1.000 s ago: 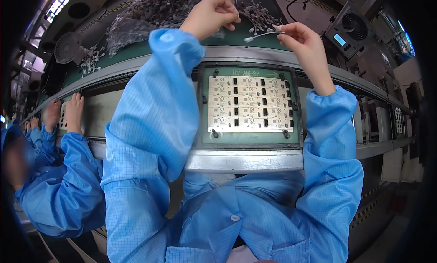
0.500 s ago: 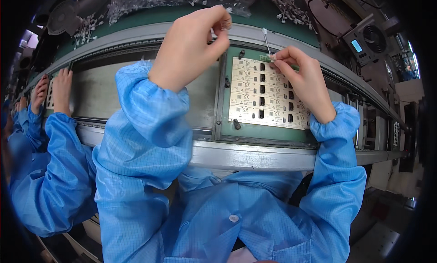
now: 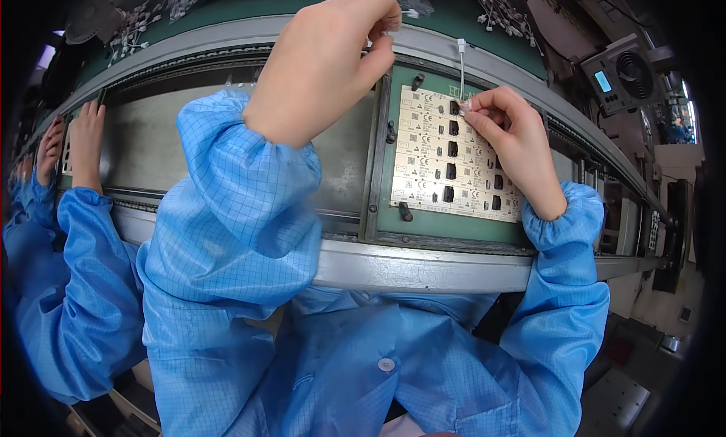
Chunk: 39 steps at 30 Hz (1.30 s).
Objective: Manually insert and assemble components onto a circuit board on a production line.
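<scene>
My right hand [image 3: 508, 127] pinches a thin cable [image 3: 462, 72] with a white plug at its upper end. Its fingertips are at the top of a pale circuit-board panel [image 3: 428, 142], next to the uppermost black component [image 3: 454, 108]; the cable's lower end is hidden between them. Several black components form columns on the panel, which lies in a green carrier plate [image 3: 454, 224] with black clips. Left of the carrier, my left hand [image 3: 333, 59] is raised over the conveyor, thumb and fingers curled together. What it holds, if anything, is mostly hidden.
A metal conveyor rail [image 3: 408, 267] runs along the near side, and another lies beyond the carrier. White-plugged cables [image 3: 503, 17] are heaped on the green far surface. At right stands a grey device [image 3: 622, 72] with a lit display. Another person's hand [image 3: 88, 146] is at left.
My right hand has brought the cable's lower end down to the panel, beside the top black component. My left hand appears slightly higher and farther right, still curled. The whole view has shifted somewhat.
</scene>
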Tool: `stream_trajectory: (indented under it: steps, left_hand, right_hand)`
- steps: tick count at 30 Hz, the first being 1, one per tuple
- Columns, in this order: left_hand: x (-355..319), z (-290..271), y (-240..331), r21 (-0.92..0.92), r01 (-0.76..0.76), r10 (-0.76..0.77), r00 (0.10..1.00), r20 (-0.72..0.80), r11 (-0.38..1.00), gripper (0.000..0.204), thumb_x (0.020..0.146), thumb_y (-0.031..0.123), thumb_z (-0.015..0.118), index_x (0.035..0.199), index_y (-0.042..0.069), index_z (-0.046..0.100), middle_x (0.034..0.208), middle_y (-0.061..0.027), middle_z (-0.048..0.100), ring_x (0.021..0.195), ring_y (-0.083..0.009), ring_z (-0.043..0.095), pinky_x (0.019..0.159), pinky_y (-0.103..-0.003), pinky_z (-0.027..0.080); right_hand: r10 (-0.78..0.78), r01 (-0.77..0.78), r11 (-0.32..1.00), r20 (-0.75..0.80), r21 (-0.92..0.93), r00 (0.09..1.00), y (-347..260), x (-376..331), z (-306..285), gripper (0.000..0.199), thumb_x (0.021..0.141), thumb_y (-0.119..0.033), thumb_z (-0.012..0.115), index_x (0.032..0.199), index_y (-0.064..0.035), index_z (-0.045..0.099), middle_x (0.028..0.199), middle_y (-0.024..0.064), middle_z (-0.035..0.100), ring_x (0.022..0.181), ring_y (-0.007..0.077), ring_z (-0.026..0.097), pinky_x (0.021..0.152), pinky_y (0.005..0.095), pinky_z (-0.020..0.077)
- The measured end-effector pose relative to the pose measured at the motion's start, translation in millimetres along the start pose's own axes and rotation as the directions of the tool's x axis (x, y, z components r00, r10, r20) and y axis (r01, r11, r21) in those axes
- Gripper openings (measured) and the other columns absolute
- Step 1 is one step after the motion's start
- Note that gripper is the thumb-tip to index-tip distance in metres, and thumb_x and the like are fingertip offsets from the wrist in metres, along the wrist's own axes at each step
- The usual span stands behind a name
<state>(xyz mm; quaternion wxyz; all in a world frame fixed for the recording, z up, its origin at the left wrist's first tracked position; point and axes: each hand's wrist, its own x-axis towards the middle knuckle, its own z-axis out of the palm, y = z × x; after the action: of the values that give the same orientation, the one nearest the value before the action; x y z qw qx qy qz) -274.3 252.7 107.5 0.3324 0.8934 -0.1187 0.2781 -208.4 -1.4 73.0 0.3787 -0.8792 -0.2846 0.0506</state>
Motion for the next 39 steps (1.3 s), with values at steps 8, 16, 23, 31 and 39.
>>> stream_trajectory:
  steps: [8,16,23,31,39]
  left_hand:
    - [-3.9,8.7,-15.5,0.027,-0.039,0.039,0.999,-0.013,0.999,0.015,0.09,0.007,0.067,0.105,0.003,0.065,0.087,-0.0087,0.069,0.08,-0.0187,0.066,0.073,-0.03,0.053]
    - [-2.5,6.5,-15.8,-0.02,-0.071,0.068,0.991,-0.116,0.997,0.013,0.088,0.008,0.066,0.101,0.005,0.067,0.085,-0.013,0.071,0.074,-0.0287,0.069,0.064,-0.035,0.055]
    - [1.1,4.4,-8.2,0.106,-0.146,0.172,0.937,-0.305,0.984,0.011,0.088,0.009,0.068,0.098,0.012,0.07,0.086,-0.0029,0.072,0.069,-0.0175,0.067,0.068,-0.03,0.044]
    - [-1.3,9.7,-16.5,0.189,-0.179,0.224,0.941,-0.253,0.965,0.015,0.087,0.009,0.07,0.101,0.015,0.072,0.084,0.0017,0.072,0.068,-0.0149,0.064,0.068,-0.032,0.039]
    - [2.7,-3.8,-15.5,0.371,-0.229,0.352,0.884,-0.307,0.9,0.015,0.086,0.012,0.073,0.099,0.018,0.073,0.084,0.0056,0.072,0.07,-0.0137,0.063,0.069,-0.032,0.038]
  right_hand:
    - [-0.294,0.273,0.906,-0.017,-0.324,0.956,-5.1,-1.0,-4.6,0.01,0.086,-0.006,0.07,0.094,-0.0016,0.068,0.085,0.0051,0.061,0.077,0.0163,0.058,0.074,0.0301,0.0435]
    - [-0.406,0.443,0.794,0.179,-0.417,0.896,-15.9,-7.4,-16.4,0.01,0.09,-0.006,0.064,0.097,-0.0056,0.071,0.089,0.0034,0.06,0.088,0.0221,0.056,0.086,0.0341,0.0355]
    - [-0.251,0.252,0.967,0.034,-0.047,0.967,6.6,45.9,-46.0,0.016,0.096,-0.013,0.062,0.104,-0.0014,0.07,0.099,0.0048,0.067,0.093,0.0157,0.062,0.082,0.0279,0.048]
    - [-0.28,0.325,0.922,0.219,-0.211,0.935,2.0,34.0,-48.1,0.02,0.089,-0.001,0.058,0.104,-0.0019,0.072,0.098,0.0081,0.067,0.092,0.0208,0.064,0.083,0.0298,0.0489]
    - [-0.301,0.264,0.927,-0.112,-0.268,0.947,26.7,70.2,-54.1,0.02,0.092,-0.01,0.064,0.11,-0.0031,0.069,0.099,0.0081,0.071,0.09,0.0176,0.066,0.077,0.0298,0.0504]
